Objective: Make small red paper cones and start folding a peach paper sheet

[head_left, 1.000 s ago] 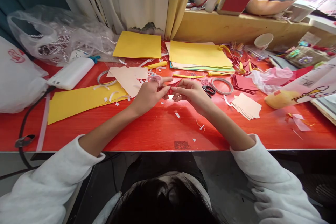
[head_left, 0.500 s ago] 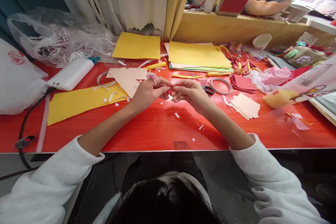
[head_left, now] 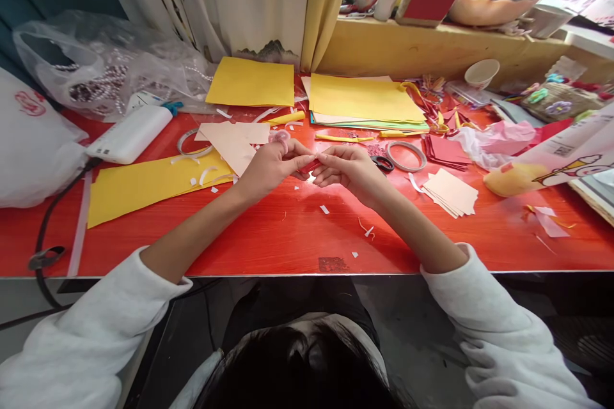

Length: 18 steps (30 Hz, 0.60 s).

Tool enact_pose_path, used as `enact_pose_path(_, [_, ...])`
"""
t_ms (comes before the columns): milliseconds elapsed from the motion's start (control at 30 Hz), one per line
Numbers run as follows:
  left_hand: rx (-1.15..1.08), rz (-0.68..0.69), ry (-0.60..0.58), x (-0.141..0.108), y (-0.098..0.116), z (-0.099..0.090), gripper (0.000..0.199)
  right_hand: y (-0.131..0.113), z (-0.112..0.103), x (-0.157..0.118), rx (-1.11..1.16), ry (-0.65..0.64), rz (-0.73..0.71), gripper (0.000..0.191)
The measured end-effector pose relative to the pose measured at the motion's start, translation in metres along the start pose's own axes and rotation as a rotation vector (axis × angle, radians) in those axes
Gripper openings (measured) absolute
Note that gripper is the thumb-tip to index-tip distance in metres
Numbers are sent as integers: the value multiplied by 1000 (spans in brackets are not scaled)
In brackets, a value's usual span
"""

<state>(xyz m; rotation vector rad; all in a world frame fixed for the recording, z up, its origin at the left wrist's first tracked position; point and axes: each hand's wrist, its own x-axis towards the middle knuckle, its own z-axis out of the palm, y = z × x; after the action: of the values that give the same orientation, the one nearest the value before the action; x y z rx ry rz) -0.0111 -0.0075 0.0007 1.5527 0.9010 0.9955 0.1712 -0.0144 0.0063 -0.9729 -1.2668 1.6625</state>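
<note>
Fingers [head_left: 307,154] of both hands meet at the middle of the counter [head_left: 288,236] in our head view, and we record them pinching a small red paper piece [head_left: 311,166] between the fingertips. Left hand [head_left: 273,169] comes in from the left, thumb and forefinger closed on the near end of the piece; a pink ring-like item [head_left: 279,137] sits on one of its fingers. Right hand [head_left: 350,169] comes in from the right, fingertips pressed on the other end. The piece is held just above the red surface, mostly hidden by the fingers, so we cannot tell its shape.

Around the hands, same view: a pale peach sheet [head_left: 235,144] lies just left of the left hand, overlapping a long yellow sheet [head_left: 148,185]. A tape ring [head_left: 190,140] lies beside the peach sheet. Black-handled scissors [head_left: 382,163] rest just right of the right hand, next to a second tape ring [head_left: 406,155]. A stack of peach squares [head_left: 451,192] lies further right, with a stack of red squares [head_left: 446,152] behind it. Two yellow paper stacks [head_left: 364,99] sit at the back edge. A white box [head_left: 129,134] lies far left. Small white scraps [head_left: 325,209] dot the surface near the wrists.
</note>
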Motion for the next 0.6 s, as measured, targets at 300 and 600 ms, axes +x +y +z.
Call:
enact_pose_path(300, [-14, -106, 4, 0, 2, 3, 28, 2, 1, 0, -55, 75, -54, 15])
enact_pose_path(600, [-20, -86, -21, 1, 1, 1, 24, 1, 0, 0, -58, 84, -43, 19])
